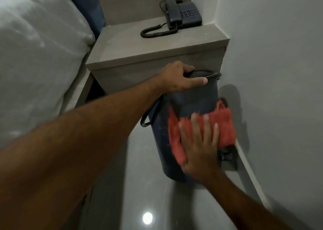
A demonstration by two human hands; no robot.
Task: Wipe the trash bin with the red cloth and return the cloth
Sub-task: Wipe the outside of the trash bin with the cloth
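Wiping step in hand, approx. mid-task by judgement. Trash bin (194, 97) — dark, round, w/ a loose wire handle hanging at its side — stands on the floor (139, 186) in front of the bedside bench (132, 50), close to the wall (271, 72) on the right. Looks slightly tilted, but cannot tell for sure.

Left hand (180, 78) clenched on the bin's top rim, thumb along the outside, other fingers curled over the edge; steadies the bin. Right hand (199, 147) flat, fingers spread, not closed on anything — presses the red cloth (225, 126) against the bin's side, the part facing the camera and the wall. Cloth blurred, so probably in motion. Some pale smears visible lower on the bin's left side.

Phone (183, 14) w/ coiled cord at the far right corner of the bench; bed (38, 55) w/ white cover on the left.

Next move, by judgement: turn the bin w/ the left hand or bring the cloth round to the unwiped left side & lower part, keep pressure even so the light bin does not tip. Return place for the cloth not in view.
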